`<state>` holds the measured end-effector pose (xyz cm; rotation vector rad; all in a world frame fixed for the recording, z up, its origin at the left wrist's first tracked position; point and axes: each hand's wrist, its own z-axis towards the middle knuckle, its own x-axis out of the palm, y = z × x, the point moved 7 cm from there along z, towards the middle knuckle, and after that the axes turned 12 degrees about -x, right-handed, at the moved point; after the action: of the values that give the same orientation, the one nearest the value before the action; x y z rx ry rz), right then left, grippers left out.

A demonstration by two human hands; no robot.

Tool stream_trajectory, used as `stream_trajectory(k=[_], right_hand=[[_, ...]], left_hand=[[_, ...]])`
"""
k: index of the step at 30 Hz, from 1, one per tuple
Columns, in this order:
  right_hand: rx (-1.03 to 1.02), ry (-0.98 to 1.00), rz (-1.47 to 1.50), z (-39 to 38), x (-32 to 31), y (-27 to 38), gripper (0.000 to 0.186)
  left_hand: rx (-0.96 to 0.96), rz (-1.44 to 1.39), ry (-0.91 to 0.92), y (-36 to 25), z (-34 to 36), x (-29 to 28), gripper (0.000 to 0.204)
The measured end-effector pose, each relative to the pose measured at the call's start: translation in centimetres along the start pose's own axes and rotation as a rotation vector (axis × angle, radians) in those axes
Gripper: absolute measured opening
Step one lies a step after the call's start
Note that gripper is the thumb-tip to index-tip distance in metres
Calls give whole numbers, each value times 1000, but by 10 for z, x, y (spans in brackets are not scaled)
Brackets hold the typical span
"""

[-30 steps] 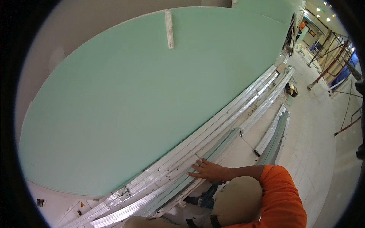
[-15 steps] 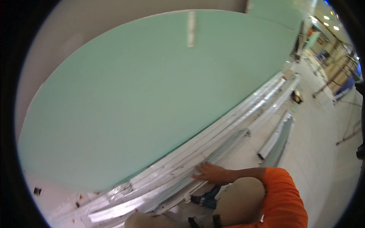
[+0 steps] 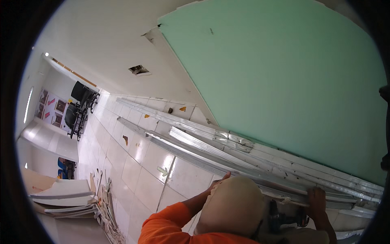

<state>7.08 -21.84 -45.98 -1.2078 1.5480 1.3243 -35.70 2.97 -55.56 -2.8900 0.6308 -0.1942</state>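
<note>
Moved since the earlier frame: the view, now turned to the left; the right hand, no longer spread flat but bent over the edge of the strips; the left hand, now plainly in view.

Markings: one pale green arrow on the floor tiles; printed wall panels at far left, too small to read.

Surroundings: one large green board against a pale wall, the wall pierced by a ragged opening; black wheeled chairs, well apart; a stack of board offcuts with splintered scraps beside it. In the way: one bent knee, covering part of the left hand; one power drill, near the right hand.

Principal item: long metal channels, laid side by side along the foot of the board, passing in front of both hands. Right fingers lie together over the near edge; left fingertips show at the channels just past the knee. Whether either hand closes on them, one cannot tell.
</note>
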Motion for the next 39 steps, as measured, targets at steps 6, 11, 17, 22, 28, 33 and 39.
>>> stream_trajectory(k=[6,11,17,22,28,33,39], right_hand=[[6,43,16,-10,-12,-16,97],[27,173,65,-17,-11,-24,105],[-1,199,17,-32,-10,-22,111],[0,256,79,-46,-15,-28,110],[149,309,51,-85,-38,-65,110],[369,391,-122,-120,-62,-111,95],[441,62,-234,-85,-139,-95,78]], left_hand=[[1043,947,-980,-60,-126,-74,87],[941,1514,-1055,-93,-117,-94,121],[906,1763,-852,-131,-67,-104,115],[1062,1680,-633,-142,-60,-101,110],[1308,1670,-436,-134,-68,-48,99],[1482,1617,-304,-137,-67,21,65],[1516,1669,-186,-147,-86,108,74]])
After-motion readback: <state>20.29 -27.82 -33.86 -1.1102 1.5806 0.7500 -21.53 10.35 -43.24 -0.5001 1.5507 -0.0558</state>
